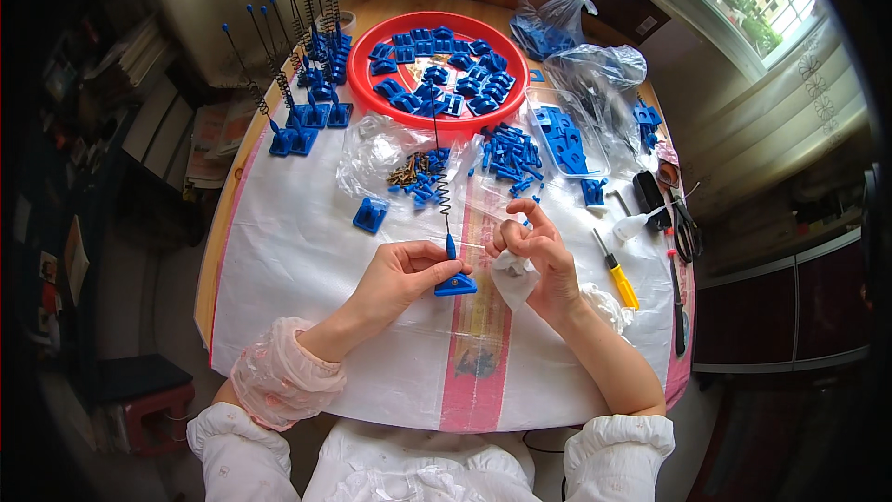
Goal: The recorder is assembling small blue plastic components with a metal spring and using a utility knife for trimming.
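One blue spring-stemmed stand (455, 286), upright over the white tablecloth (390, 376), is pinched low by the left hand (409, 274), best held steady; the curled right hand (550, 265) grips one crumpled white tissue (514, 279), best held clear.

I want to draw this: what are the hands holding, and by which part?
The left hand holds a springy rod low down, where its blue stem meets the blue base. The right hand holds a crumpled white wad; its exact grip is unclear.
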The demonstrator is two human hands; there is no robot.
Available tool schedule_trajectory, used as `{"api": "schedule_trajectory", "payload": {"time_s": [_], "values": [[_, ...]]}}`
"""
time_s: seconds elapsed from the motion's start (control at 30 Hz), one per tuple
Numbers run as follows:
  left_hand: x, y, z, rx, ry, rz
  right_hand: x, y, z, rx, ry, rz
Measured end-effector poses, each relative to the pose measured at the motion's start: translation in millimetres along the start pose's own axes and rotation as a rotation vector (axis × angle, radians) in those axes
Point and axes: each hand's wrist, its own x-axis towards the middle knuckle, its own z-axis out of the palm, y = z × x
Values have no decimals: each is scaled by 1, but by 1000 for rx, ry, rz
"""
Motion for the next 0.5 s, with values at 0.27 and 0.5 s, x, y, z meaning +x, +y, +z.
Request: {"api": "schedule_trajectory", "payload": {"time_s": [0.27,0.5], "values": [[-1,1,0,-12,4,-14,1,2,-2,-33,-16,-1],[0,1,0,-1,1,-8,4,3,-4,66,18,16]]}}
